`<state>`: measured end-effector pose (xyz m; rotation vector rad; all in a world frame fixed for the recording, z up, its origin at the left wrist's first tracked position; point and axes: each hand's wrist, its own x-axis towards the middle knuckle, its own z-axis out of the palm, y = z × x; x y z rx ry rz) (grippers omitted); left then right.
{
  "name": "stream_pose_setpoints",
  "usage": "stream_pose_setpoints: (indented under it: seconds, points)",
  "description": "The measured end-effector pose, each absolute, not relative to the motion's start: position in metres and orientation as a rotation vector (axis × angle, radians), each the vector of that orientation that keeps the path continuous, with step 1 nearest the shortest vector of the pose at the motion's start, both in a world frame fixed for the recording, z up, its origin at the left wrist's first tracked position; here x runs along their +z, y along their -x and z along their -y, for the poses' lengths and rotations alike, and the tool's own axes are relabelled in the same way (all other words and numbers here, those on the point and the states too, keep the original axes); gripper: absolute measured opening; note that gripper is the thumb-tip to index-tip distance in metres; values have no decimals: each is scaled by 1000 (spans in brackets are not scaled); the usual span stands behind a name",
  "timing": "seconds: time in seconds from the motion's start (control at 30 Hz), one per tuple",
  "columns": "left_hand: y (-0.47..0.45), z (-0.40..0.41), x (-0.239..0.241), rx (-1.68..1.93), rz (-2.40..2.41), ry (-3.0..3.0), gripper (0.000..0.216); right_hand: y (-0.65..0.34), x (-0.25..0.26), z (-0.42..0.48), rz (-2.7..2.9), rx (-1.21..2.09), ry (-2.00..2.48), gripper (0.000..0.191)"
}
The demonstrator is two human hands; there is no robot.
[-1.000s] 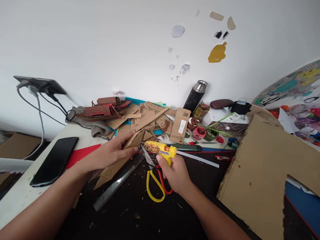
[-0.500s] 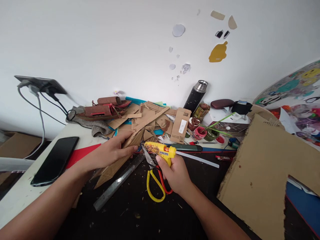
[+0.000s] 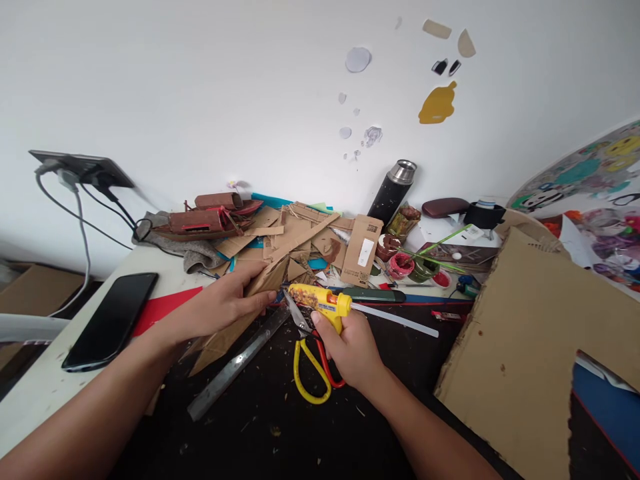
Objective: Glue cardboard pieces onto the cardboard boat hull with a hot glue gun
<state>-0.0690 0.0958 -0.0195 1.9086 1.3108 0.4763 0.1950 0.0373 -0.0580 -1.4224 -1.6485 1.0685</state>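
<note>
Right hand: the right hand (image 3: 353, 347) is wrapped around the grip of the yellow glue gun (image 3: 313, 297), which points toward the left hand.
Left hand: just left of the glue gun, the left hand (image 3: 230, 303) pinches a folded cardboard piece (image 3: 220, 343) between thumb and fingers.
Nozzle: the tip sits near the left thumb; if either hand slipped, hot glue or metal could probably touch skin.
Scissors: the scissors (image 3: 302, 327) lie partly beneath the glue gun, points toward the cardboard; a dropped wrist might knock them.
Metal strip: left and nearer than the glue gun, the metal strip (image 3: 237, 363) could catch stray drips.
Glue stick: the glue stick (image 3: 400, 320) juts from the glue gun's rear, where it could snag.
Paint pots: beyond the glue gun to the right, paint pots (image 3: 400, 265) crowd the counter (image 3: 40, 400); a wide swing might tip one.
</note>
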Motion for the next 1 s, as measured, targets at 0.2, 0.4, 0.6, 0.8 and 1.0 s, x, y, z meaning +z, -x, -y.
stream_pose_setpoints:
  seconds: [0.2,0.4,0.6,0.8,1.0]
  points:
    - [70,-96,-21,474,-1311,-1914,61,-195,-57,-37,1650,1061,1420,40]
    - [70,-96,-21,468,-1327,-1890,65,-194,-54,-37,1671,1065,1398,38]
    - [70,-96,-21,488,-1301,-1860,62,-194,-51,-38,1686,1066,1394,35]
    - [68,-95,-18,475,-1312,-1868,56,-194,-51,-37,1679,1052,1403,37]
    - [68,-96,-17,477,-1297,-1878,55,-195,-54,-37,1648,1080,1437,41]
